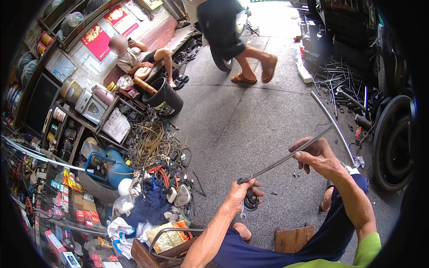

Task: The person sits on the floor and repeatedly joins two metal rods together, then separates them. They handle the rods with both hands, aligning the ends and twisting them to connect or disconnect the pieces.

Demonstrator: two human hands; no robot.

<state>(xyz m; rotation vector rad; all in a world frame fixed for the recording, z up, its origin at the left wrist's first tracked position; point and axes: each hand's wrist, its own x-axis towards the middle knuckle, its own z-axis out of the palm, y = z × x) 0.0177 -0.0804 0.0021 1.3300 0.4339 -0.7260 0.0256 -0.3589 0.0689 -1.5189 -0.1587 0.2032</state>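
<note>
The left hand was closed around the near end of a thin metal rod, and the right hand pinched it further along, thumb on one side and fingers on the other. The rod lay between the two hands and beyond the right one, held above the floor. Its long axis ran aslant, straight from the left hand forward and to the right; the free end pointed away from the body, out past the right hand's fingertips. Just under the left hand's fingers sat a black round part, with a silver spanner-like piece beside it; how either was supported could not be told. Ahead of the right hand, a long bent tube lay on the floor, near the rod's tip in view. Below and between the hands stood a small wooden stool; left of the left hand was a heap of cables.
</note>
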